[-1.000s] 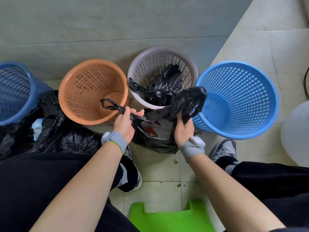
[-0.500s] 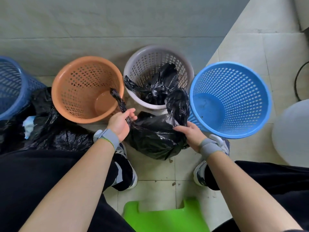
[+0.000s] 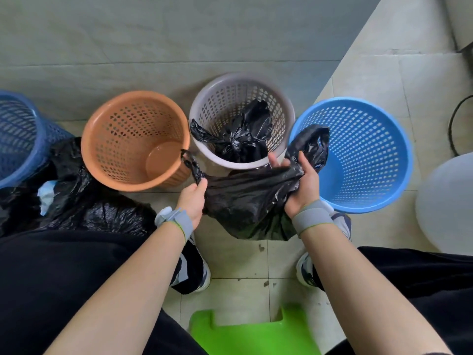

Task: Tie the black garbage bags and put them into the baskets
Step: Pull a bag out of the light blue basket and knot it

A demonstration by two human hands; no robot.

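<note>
A filled black garbage bag (image 3: pixel 245 203) rests on the floor between my feet, in front of the baskets. My left hand (image 3: pixel 193 199) grips its left handle, which sticks up toward the orange basket (image 3: pixel 107 175). My right hand (image 3: pixel 303 187) holds the right handle bunched in its fingers, the loop flopping over the rim of the light blue basket (image 3: pixel 399 180). The orange and light blue baskets hold nothing. A knotted black bag (image 3: pixel 243 139) lies inside the grey basket (image 3: pixel 204 103).
Several more black bags (image 3: pixel 84 206) are heaped on the floor at the left, beside a dark blue basket (image 3: pixel 28 149). A green stool (image 3: pixel 253 334) sits under me. A white round container (image 3: pixel 448 201) stands at the right, with a black cable (image 3: pixel 454 119) behind it.
My right hand has gathered the right handle and pulled it outward to the right. The bag's mouth is now stretched taut between both hands. My left hand keeps its grip on the left handle.
</note>
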